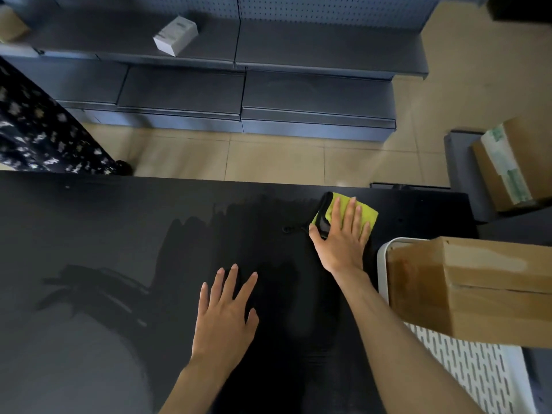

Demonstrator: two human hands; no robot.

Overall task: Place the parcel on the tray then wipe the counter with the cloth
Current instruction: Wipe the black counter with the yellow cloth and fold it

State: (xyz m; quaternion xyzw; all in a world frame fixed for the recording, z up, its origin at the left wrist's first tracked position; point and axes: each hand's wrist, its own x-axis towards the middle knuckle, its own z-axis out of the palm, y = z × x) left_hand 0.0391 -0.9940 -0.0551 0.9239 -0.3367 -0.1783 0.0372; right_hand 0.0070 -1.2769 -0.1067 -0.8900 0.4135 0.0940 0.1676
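Observation:
A brown cardboard parcel point(475, 288) rests in the white slotted tray point(466, 363) at the right edge of the black counter point(104, 234). My right hand point(343, 237) lies flat on a folded yellow-green cloth point(367, 212) with a black edge, pressing it against the counter near the far edge, just left of the tray. My left hand point(227, 318) rests flat on the counter nearer to me, fingers spread, holding nothing. A darker damp streak runs across the counter to the left of the cloth.
Beyond the counter is a tiled floor and dark grey shelving point(268, 94) with a small white box point(176, 35) on it. Another cardboard box point(513, 162) sits on a grey stand at the right. A person in patterned dark clothing point(38, 127) stands at the far left.

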